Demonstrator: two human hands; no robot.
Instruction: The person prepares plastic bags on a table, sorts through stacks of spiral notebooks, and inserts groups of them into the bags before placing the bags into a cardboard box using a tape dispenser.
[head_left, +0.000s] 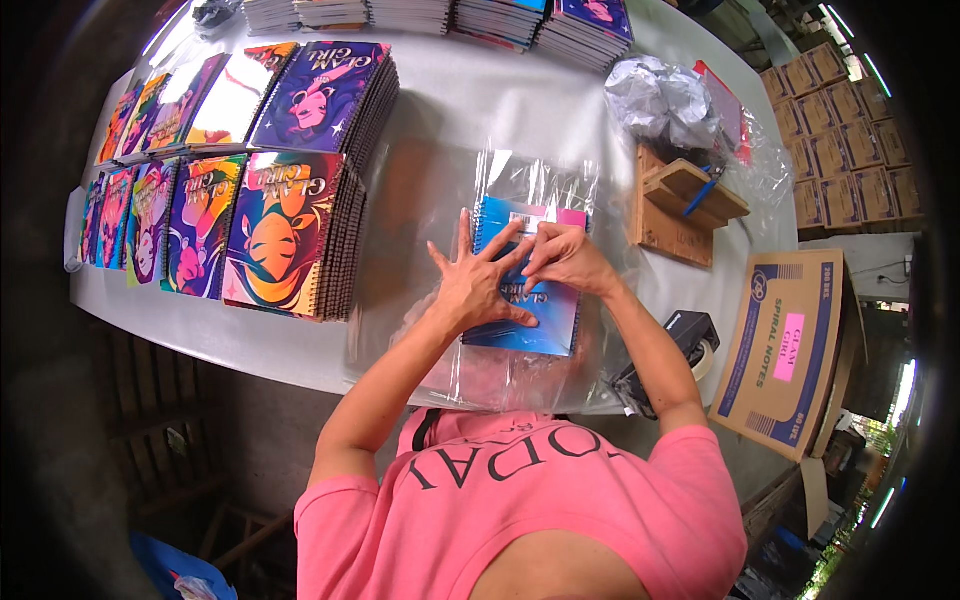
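A blue spiral notebook (548,338) with a pink corner lies on the table in front of me, with clear plastic film (535,172) reaching past its far edge. My left hand (476,288) rests on the notebook's left side, fingers spread and stretched out. Bent over the notebook's upper right part is my right hand (575,258), its thumb and forefinger pinched together. What sits between those fingertips, if anything, is too small to make out. Close to the fingers of both hands, a small white label (522,222) shows on the cover.
Stacks of colourful spiral notebooks (285,235) stand at the left; more stacks (410,15) line the far edge. To the right are crumpled plastic (660,105), a wooden stand (680,215) with a blue pen (703,192), a black tape dispenser (690,335) and a cardboard box (775,350).
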